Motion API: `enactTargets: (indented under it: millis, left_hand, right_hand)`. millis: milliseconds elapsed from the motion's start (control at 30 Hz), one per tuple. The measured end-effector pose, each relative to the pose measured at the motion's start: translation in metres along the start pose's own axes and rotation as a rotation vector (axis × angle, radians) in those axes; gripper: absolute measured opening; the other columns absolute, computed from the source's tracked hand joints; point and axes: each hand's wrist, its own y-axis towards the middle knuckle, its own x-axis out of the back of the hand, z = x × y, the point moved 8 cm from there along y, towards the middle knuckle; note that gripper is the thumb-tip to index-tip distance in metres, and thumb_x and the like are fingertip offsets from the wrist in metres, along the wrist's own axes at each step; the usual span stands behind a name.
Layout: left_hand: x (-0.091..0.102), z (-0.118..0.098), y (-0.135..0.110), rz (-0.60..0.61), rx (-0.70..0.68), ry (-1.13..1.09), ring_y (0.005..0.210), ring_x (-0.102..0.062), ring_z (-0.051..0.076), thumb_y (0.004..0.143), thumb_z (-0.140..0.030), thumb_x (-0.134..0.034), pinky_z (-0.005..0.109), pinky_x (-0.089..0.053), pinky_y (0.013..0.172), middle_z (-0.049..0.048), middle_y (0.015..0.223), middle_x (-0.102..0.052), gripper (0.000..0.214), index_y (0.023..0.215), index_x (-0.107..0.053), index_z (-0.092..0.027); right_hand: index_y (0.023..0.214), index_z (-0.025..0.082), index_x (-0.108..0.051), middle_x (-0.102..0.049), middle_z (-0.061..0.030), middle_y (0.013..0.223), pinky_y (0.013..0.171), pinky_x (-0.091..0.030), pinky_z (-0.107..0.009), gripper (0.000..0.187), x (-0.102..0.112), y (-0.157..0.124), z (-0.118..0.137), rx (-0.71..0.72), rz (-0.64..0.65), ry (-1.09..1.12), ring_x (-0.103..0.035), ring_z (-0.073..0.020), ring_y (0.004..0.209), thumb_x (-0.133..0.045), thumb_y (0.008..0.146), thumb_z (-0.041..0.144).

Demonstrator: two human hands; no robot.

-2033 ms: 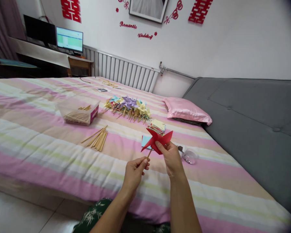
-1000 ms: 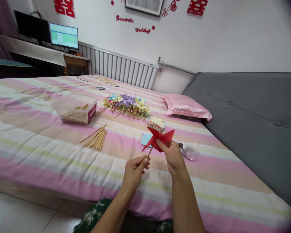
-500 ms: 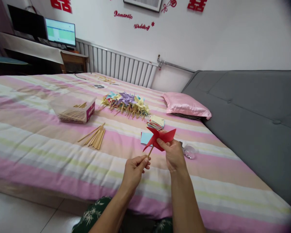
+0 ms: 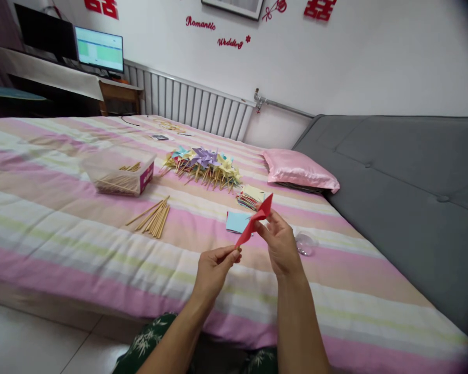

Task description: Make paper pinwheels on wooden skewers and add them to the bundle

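Note:
A red paper pinwheel point(image 4: 255, 222) is held edge-on above the striped bed point(image 4: 81, 239). My left hand point(image 4: 214, 270) pinches the lower end of its wooden stick, most of which is hidden. My right hand point(image 4: 280, 244) has its fingertips closed on the pinwheel's centre from the right. Just behind the pinwheel lie a light blue paper square point(image 4: 236, 222) and a stack of coloured paper squares point(image 4: 250, 197).
A bundle of loose wooden sticks point(image 4: 153, 217) lies left of centre, and a box of sticks point(image 4: 120, 175) sits farther left. A pile of finished pinwheels point(image 4: 203, 166) lies beyond. A small clear container point(image 4: 304, 243) and a pink pillow point(image 4: 300, 171) are to the right, beside a grey sofa point(image 4: 405, 197).
The red pinwheel has turned from facing me flat to edge-on. Both hands have stayed in about the same place and kept their hold.

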Motion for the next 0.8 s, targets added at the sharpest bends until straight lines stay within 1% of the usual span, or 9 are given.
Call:
enactTargets:
  millis: [100,167,233,300,367,400,533,700,800]
  left_hand:
    - [0.009,-0.001,0.001,-0.08,-0.022,-0.028,0.07,-0.062,0.018,0.061,-0.03,-0.074,0.026,-0.047,0.069,0.0046,0.07,-0.072,0.018,0.073,-0.077,-0.017]
    - [0.015,0.0,0.002,-0.123,-0.023,-0.04,0.073,-0.063,0.018,0.06,-0.029,-0.075,0.027,-0.048,0.071,0.0044,0.073,-0.073,0.018,0.074,-0.077,-0.018]
    - [0.019,0.002,0.003,-0.141,-0.022,-0.034,0.073,-0.064,0.019,0.06,-0.029,-0.076,0.028,-0.048,0.071,0.0049,0.074,-0.073,0.02,0.076,-0.077,-0.018]
    - [0.021,0.001,0.004,-0.142,-0.045,-0.005,0.075,-0.064,0.02,0.062,-0.029,-0.075,0.028,-0.049,0.071,0.0056,0.077,-0.073,0.02,0.079,-0.077,-0.018]
    - [0.022,-0.002,0.004,-0.137,-0.096,0.052,0.078,-0.065,0.021,0.065,-0.029,-0.073,0.028,-0.049,0.071,0.006,0.081,-0.073,0.019,0.08,-0.076,-0.018]
    - [0.022,-0.005,0.004,-0.131,-0.127,0.093,0.078,-0.065,0.021,0.067,-0.029,-0.071,0.028,-0.049,0.071,0.0059,0.082,-0.073,0.018,0.081,-0.076,-0.019]
    - [0.022,-0.019,0.002,-0.129,-0.269,0.259,0.074,-0.064,0.019,0.072,-0.028,-0.068,0.026,-0.048,0.068,0.0048,0.08,-0.072,0.013,0.079,-0.076,-0.02]
    - [0.024,-0.028,0.001,-0.146,-0.406,0.392,0.072,-0.064,0.017,0.076,-0.027,-0.065,0.026,-0.049,0.069,0.004,0.081,-0.072,0.012,0.08,-0.075,-0.021]
    - [0.024,-0.029,0.001,-0.149,-0.468,0.453,0.073,-0.065,0.017,0.076,-0.025,-0.065,0.027,-0.05,0.07,0.0037,0.081,-0.072,0.011,0.081,-0.074,-0.021]
  right_hand:
    - [0.106,0.024,-0.062,-0.062,-0.0051,0.118,0.094,-0.04,-0.038,0.047,0.011,0.0,-0.001,0.0,-0.124,0.052,-0.054,-0.0212,0.112,-0.076,0.062,0.03]
    - [0.1,0.023,-0.064,-0.065,-0.0047,0.112,0.092,-0.041,-0.036,0.04,0.019,-0.001,-0.005,-0.046,-0.223,0.106,-0.056,-0.0204,0.108,-0.075,0.063,0.033]
    - [0.091,0.021,-0.067,-0.067,-0.0053,0.106,0.088,-0.042,-0.034,0.032,0.024,-0.003,-0.008,-0.103,-0.292,0.144,-0.059,-0.02,0.103,-0.07,0.068,0.042]
    - [0.086,0.02,-0.068,-0.068,-0.0065,0.103,0.085,-0.043,-0.033,0.038,0.026,-0.005,-0.008,-0.131,-0.314,0.175,-0.06,-0.0203,0.099,-0.059,0.074,0.054]
    - [0.087,0.019,-0.069,-0.069,-0.0068,0.101,0.083,-0.044,-0.033,0.045,0.025,-0.006,-0.003,-0.11,-0.299,0.188,-0.061,-0.0206,0.098,-0.051,0.077,0.06]
    - [0.088,0.019,-0.07,-0.069,-0.0063,0.1,0.083,-0.044,-0.033,0.045,0.024,-0.006,0.001,-0.088,-0.284,0.171,-0.061,-0.0207,0.098,-0.052,0.077,0.059]
    - [0.089,0.019,-0.07,-0.07,-0.0032,0.091,0.08,-0.044,-0.031,0.031,0.018,-0.007,0.01,-0.034,-0.181,-0.031,-0.06,-0.0201,0.09,-0.068,0.07,0.044]
    - [0.072,0.016,-0.068,-0.063,0.0011,0.066,0.061,-0.041,-0.026,0.02,0.014,-0.008,0.007,-0.054,-0.099,-0.139,-0.052,-0.0131,0.062,-0.068,0.069,0.036]
    - [0.071,0.016,-0.068,-0.059,0.0022,0.061,0.059,-0.039,-0.025,0.018,0.014,-0.007,0.006,-0.046,-0.064,-0.146,-0.049,-0.0114,0.058,-0.068,0.069,0.034]
